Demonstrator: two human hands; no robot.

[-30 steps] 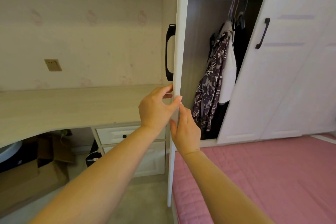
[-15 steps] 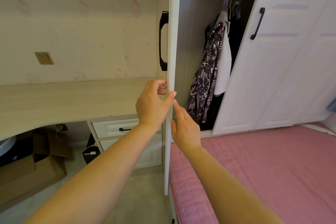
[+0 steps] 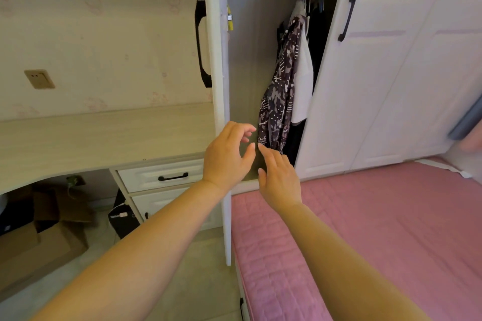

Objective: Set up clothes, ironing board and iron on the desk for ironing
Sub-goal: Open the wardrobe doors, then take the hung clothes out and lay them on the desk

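Note:
The wardrobe door (image 3: 217,65) with a black handle (image 3: 201,41) stands open, edge-on toward me. Inside hang a dark patterned garment (image 3: 280,91), a white garment (image 3: 303,78) and black clothes (image 3: 317,41) on hangers. My left hand (image 3: 227,155) is off the door edge, fingers curled and apart, holding nothing. My right hand (image 3: 279,180) is just below and right of it, fingers stretched toward the hem of the patterned garment, touching nothing I can make out. The pale wooden desk (image 3: 99,135) lies to the left. No iron or ironing board is visible.
A pink quilted bed (image 3: 378,229) fills the lower right, close against the wardrobe. Closed white wardrobe doors (image 3: 391,73) stand at right. Under the desk are drawers (image 3: 161,176), cardboard boxes (image 3: 44,240) and a black device (image 3: 122,219). A wall socket (image 3: 39,79) sits above the desk.
Both hands have let go of the wardrobe door's edge and moved right toward the hanging clothes. The door has swung wider open, and my view has dropped and come closer.

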